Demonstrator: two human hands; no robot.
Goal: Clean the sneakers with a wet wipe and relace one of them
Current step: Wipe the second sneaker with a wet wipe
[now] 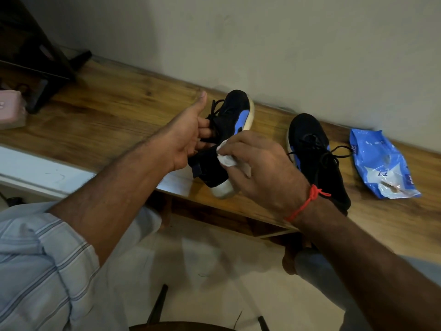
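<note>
Our left hand [188,137] grips the sneaker [229,139] on the tabletop [119,111] — long axis running twelve to six. Our right hand [260,168], at four o'clock, pinches the wet wipe [225,160] against its heel side, seemingly mid-wipe.

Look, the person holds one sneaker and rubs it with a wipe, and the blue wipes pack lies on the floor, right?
Not quite. The head view shows the blue wipes pack lying on the wooden bench, beside the other sneaker, not on the floor. The rest is right: the left hand holds one sneaker while the right hand rubs it with a wipe.
</note>
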